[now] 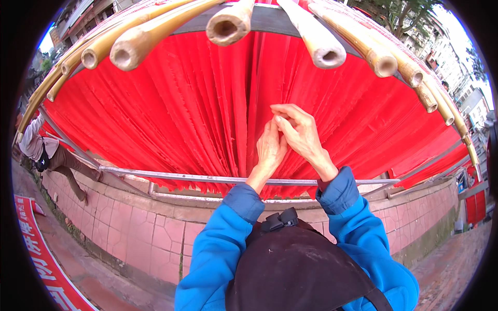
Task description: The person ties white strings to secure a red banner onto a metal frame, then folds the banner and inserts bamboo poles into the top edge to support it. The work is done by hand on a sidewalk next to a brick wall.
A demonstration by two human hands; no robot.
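Head view: I see left hand (270, 146) and right hand (298, 132) touching, both with fingers pinched on red paper sheets (207, 114) hanging right ahead of them, bamboo poles (228, 23) above.

Left hand (270, 146) and right hand (299, 132) raised together, fingertips pinching.

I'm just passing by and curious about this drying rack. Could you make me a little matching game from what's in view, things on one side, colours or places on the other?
Things:
1. hanging sheets
2. bamboo poles
3. sleeves
4. metal rail

Descriptions:
a. blue
b. overhead, hollow ends facing the camera
c. red, pinched by the left hand and right hand
d. level bar below the hands

Pairs: 1-c, 2-b, 3-a, 4-d
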